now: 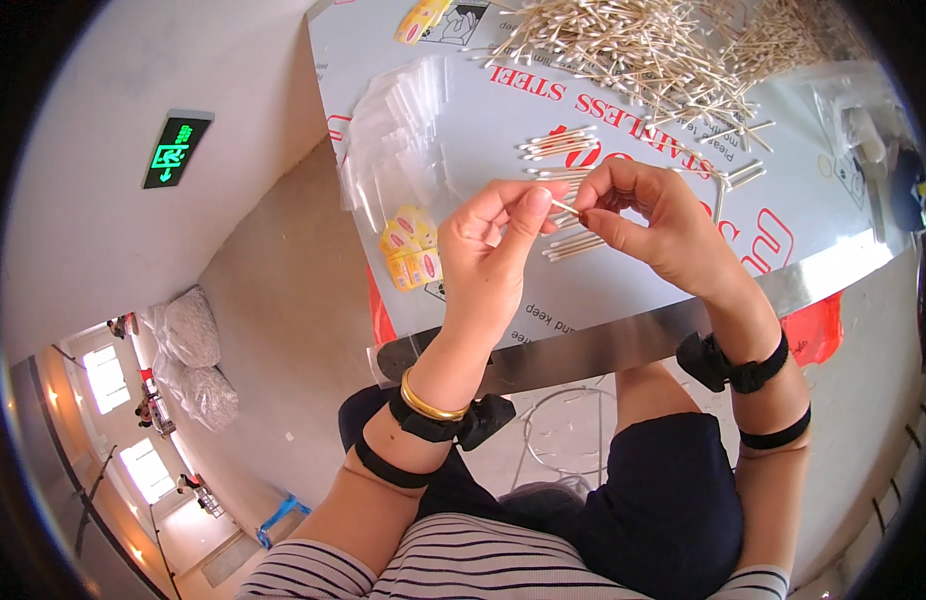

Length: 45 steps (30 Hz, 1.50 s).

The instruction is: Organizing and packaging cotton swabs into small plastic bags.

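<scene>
Both hands are up over the table edge, and between them sits a single cotton swab (566, 207), wooden stick, lying roughly level with its long axis running from the left hand (493, 250) across to the right hand (648, 225), tilted a little down toward the right. The left thumb and forefinger are pinched narrow on the near end, the right thumb and forefinger closed tight on the other end, so each hand holds one end and neither is nearer than the other. The remaining fingers of the right hand curl loosely above; whether more swabs lie hidden in that palm I cannot tell. Just behind the hands, on the printed film covering the steel table (623, 345), lie small sorted bundles of swabs (561, 145), all pointing the same way, side by side, and another short row (573, 243) shows just under the knuckles. Farther back, well apart, sprawls the big loose heap of swabs (633, 45), sticks crossing every which way. To the left, a fanned stack of clear zip bags (398, 130) rests near the table's left edge, with yellow packets (411, 250) just beside the left hand. Nothing stands between the fingers and the sorted bundles; the bags lie off to the side, clear of the path.
</scene>
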### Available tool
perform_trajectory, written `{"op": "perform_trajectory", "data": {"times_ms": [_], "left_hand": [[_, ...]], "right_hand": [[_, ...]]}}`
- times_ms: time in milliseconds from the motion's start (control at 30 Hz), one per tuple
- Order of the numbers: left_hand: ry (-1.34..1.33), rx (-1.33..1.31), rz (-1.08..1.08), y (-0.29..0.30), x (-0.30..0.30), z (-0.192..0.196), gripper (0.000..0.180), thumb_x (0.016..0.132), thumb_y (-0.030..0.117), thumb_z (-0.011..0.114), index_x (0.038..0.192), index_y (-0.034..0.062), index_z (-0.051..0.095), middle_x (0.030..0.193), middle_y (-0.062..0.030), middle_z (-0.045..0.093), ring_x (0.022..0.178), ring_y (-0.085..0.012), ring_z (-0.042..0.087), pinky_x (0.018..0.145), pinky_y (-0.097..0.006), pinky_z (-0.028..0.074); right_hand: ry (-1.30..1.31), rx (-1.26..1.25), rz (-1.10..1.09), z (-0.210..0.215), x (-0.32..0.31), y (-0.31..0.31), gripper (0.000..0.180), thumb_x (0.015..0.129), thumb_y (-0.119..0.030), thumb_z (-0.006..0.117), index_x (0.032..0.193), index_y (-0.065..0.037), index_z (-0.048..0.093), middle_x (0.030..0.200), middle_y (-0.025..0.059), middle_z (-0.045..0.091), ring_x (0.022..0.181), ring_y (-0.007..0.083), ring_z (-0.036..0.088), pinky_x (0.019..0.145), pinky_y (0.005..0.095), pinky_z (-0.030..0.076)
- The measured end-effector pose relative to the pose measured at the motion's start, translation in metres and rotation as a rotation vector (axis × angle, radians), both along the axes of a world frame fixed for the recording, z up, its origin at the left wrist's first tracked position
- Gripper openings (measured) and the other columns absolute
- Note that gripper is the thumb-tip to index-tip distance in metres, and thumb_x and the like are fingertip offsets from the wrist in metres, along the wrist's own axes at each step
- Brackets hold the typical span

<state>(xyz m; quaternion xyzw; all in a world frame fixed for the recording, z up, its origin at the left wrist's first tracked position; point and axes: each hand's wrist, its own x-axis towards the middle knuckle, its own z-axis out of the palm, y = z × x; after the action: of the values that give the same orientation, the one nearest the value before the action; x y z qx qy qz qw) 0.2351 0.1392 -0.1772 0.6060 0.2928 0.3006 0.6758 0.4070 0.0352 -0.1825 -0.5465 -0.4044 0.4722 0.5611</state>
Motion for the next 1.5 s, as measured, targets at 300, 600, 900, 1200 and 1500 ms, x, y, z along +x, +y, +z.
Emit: {"op": "perform_trajectory", "data": {"times_ms": [300, 600, 900, 1200, 1500], "left_hand": [[0.014, -0.010, -0.023, -0.003, 0.001, -0.002, 0.025, 0.106, 0.022, 0.065, 0.110, -0.0010, 0.074, 0.107, -0.0063, 0.077, 0.084, -0.0101, 0.064, 0.081, -0.027, 0.053], [-0.034, -0.122, -0.013, -0.005, -0.001, -0.011, 0.023, 0.104, 0.022, 0.069, 0.112, 0.0007, 0.074, 0.102, -0.0046, 0.075, 0.085, -0.0097, 0.062, 0.082, -0.026, 0.051], [0.061, 0.166, 0.010, -0.009, -0.003, -0.013, 0.011, 0.096, 0.008, 0.077, 0.105, 0.0029, 0.075, 0.096, -0.0006, 0.075, 0.084, -0.0040, 0.060, 0.075, -0.021, 0.044], [-0.017, -0.043, 0.023, -0.013, -0.004, -0.005, 0.014, 0.099, 0.012, 0.074, 0.107, 0.0002, 0.073, 0.098, -0.0083, 0.077, 0.080, -0.0107, 0.066, 0.079, -0.026, 0.054], [-0.121, -0.116, -0.004, -0.013, -0.004, -0.006, 0.016, 0.102, 0.016, 0.071, 0.105, -0.0001, 0.069, 0.097, -0.0130, 0.077, 0.078, -0.0138, 0.068, 0.079, -0.028, 0.055]], "right_hand": [[-0.072, 0.005, -0.064, -0.007, 0.004, -0.009, 0.013, 0.097, -0.011, 0.071, 0.104, 0.000, 0.072, 0.089, -0.0007, 0.069, 0.079, 0.0075, 0.058, 0.075, 0.0258, 0.050], [-0.129, 0.003, -0.106, -0.011, 0.009, -0.017, 0.012, 0.097, -0.012, 0.072, 0.099, 0.000, 0.072, 0.085, -0.0006, 0.069, 0.076, 0.0070, 0.057, 0.072, 0.0255, 0.049], [-0.186, 0.038, -0.125, -0.002, 0.003, -0.021, 0.012, 0.093, -0.011, 0.076, 0.098, -0.001, 0.070, 0.087, 0.0004, 0.067, 0.081, 0.0109, 0.060, 0.077, 0.0283, 0.049], [-0.204, 0.036, -0.149, 0.000, -0.001, -0.024, 0.011, 0.093, -0.010, 0.075, 0.098, -0.002, 0.070, 0.087, 0.0003, 0.066, 0.082, 0.0109, 0.059, 0.077, 0.0286, 0.046], [-0.167, 0.056, -0.169, 0.003, -0.002, -0.024, 0.012, 0.094, -0.010, 0.075, 0.097, 0.000, 0.069, 0.086, 0.0009, 0.064, 0.081, 0.0111, 0.055, 0.076, 0.0284, 0.046]]}}
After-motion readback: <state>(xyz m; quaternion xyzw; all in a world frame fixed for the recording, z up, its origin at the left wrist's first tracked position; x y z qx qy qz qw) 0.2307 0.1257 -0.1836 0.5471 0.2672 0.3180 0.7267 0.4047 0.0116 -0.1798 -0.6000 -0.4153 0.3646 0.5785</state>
